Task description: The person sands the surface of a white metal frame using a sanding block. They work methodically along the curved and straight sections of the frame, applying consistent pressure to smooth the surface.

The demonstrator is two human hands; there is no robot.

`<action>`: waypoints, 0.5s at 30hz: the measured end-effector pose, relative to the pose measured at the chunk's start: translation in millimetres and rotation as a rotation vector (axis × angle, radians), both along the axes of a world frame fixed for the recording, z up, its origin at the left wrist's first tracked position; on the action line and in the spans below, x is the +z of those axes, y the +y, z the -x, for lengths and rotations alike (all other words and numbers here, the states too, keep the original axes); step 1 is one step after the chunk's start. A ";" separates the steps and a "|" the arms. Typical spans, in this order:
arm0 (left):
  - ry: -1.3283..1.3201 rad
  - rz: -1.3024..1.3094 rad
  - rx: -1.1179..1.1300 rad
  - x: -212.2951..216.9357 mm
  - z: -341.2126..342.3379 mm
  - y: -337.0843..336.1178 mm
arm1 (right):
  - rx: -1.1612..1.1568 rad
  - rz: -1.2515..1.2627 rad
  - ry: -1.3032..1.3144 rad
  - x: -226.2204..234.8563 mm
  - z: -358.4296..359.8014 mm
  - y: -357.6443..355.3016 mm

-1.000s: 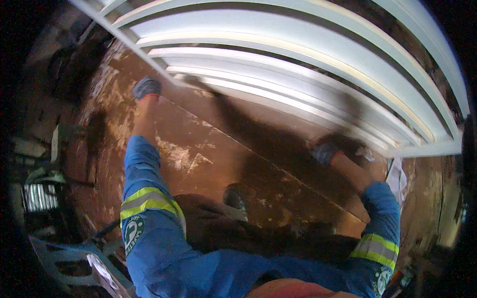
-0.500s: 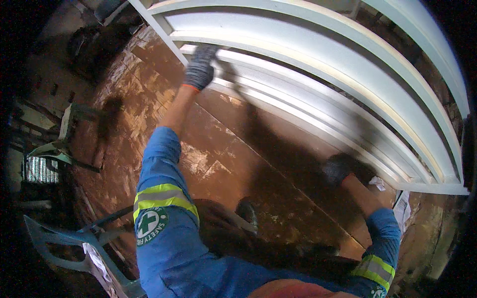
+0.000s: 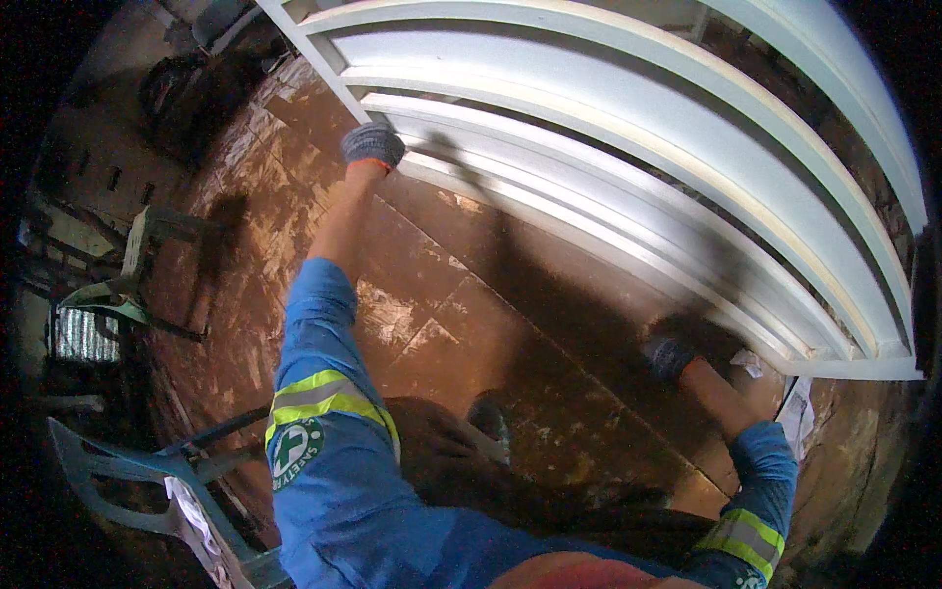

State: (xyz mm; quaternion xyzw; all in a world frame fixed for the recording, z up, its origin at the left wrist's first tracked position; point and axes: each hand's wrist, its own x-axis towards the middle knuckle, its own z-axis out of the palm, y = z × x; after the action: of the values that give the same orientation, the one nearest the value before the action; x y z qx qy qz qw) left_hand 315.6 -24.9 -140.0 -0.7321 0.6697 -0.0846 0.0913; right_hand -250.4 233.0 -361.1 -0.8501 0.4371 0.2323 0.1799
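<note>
A large white slatted frame (image 3: 589,152) with long rails spans the upper right, its lower edge close to the brown floor. My left hand (image 3: 373,145), in a grey knit glove with an orange cuff, is at the frame's lower left corner. It looks closed and rounded, with the fingers turned away; whatever they hold is hidden. My right hand (image 3: 669,358), in a dark glove, hangs low in shadow beside the frame's lower right part. Its fingers are too dark to make out, and I cannot tell whether it touches the floor or the frame.
A blue-grey plastic chair (image 3: 118,466) with papers (image 3: 201,525) on it stands at lower left. Another pale chair (image 3: 132,275) lies farther left. Worn brown floor (image 3: 412,324) stretches below the frame. White scraps of paper (image 3: 797,412) lie near the frame's right end.
My left hand has moved left and slightly down, from the lower rails to the frame's corner. My right hand has shifted a little down and right. The frame stays nearly where it was.
</note>
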 end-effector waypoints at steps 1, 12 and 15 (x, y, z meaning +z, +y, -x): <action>0.047 0.134 0.101 -1.9 12.6 2.9 | 0.012 0.017 -0.027 2.4 -0.6 -0.1; 0.136 0.538 -0.260 -2.7 -17.8 -9.0 | 0.113 -0.119 -0.118 46.8 -35.6 11.1; 0.206 0.525 -0.316 4.7 -24.0 -15.0 | 0.156 -0.152 -0.135 34.0 -33.2 12.0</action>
State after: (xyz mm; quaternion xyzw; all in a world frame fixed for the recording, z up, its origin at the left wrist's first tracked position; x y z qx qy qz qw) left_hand 339.6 -39.9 -135.3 -0.6222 0.7362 -0.1931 -0.1834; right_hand -217.2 244.9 -327.1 -0.8791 0.3376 0.2202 0.2544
